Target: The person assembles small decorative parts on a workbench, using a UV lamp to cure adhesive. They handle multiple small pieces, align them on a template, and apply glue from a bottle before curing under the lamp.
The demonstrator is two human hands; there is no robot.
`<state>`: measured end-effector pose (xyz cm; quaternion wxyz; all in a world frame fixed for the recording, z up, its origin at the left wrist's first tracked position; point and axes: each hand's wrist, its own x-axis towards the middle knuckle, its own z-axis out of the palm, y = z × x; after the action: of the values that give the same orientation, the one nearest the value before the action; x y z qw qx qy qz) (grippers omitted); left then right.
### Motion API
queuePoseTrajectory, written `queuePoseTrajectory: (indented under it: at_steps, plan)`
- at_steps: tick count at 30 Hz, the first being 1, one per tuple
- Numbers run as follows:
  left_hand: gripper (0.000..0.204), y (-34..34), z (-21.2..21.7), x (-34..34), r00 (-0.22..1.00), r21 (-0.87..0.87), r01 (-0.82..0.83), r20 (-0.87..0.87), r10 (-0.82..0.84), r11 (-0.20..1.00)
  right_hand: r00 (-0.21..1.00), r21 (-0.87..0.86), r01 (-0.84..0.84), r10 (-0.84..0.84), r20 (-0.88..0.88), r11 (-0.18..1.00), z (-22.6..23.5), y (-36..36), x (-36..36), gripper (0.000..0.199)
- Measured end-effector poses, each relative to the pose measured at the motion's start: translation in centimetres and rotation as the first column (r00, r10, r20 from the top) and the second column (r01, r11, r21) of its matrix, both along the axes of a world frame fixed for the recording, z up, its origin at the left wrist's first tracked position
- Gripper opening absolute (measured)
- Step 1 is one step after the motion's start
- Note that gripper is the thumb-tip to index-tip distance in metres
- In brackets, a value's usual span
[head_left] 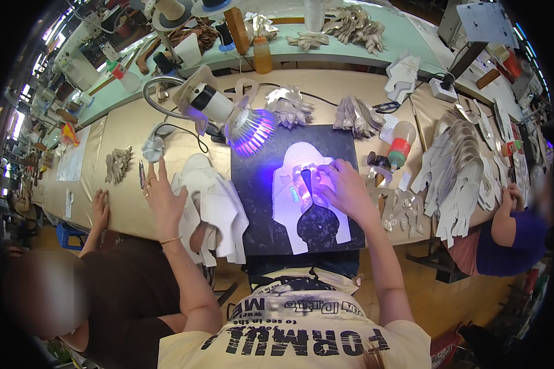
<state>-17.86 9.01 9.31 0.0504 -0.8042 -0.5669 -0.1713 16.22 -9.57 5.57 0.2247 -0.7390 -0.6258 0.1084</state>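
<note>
The left arm comes up from the lower edge, bent at the elbow, its forearm pointing away from the body. The left hand is wide, palm down, with fingers spread; its longest finger reaches the lower edge of a crumpled grey cloth, and I cannot tell whether they touch. The right forearm leans inward, and the right hand is bent over the right side of a white arch-shaped piece, fingers curled and thumb toward its middle opening. The fingertips are on or just over the piece; I cannot tell whether they pinch it.

The piece lies flat on a black board on the surface. Its rounded end points away from the person and its two legs point back toward the body, so its long axis runs away from the person. A lamp at its upper left casts violet light on it. A stack of white pieces lies between the left hand and the board.
</note>
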Motion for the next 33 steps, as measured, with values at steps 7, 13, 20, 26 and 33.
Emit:
queuePoseTrajectory:
  at_steps: [7,13,20,26,33]
  plan:
    - [0.042,-4.2,-2.8,5.8,0.859,-0.081,0.437,0.333,-0.389,0.896,0.952,-0.031,-0.306,0.306,0.001,0.952,0.7,0.8,-0.5,0.042]
    - [0.069,-9.2,-4.6,11.2,0.770,-0.346,0.639,0.275,-0.576,0.687,0.930,-0.023,-0.366,0.366,0.007,0.930,-0.5,-0.5,-1.8,0.034]
    - [0.101,-9.7,-6.2,11.8,0.714,-0.458,0.700,0.422,-0.559,0.548,0.893,0.082,-0.445,0.449,-0.032,0.892,-1.6,0.0,-1.4,0.020]
    - [0.099,-9.7,-6.3,11.9,0.731,-0.468,0.680,0.375,-0.570,0.565,0.959,0.189,-0.064,0.113,-0.259,0.980,-2.8,1.7,-1.6,0.018]
    - [0.087,-10.0,-6.0,12.1,0.731,-0.451,0.658,0.190,-0.655,0.603,0.703,0.242,0.360,-0.092,-0.705,0.901,-4.7,6.4,1.5,0.014]
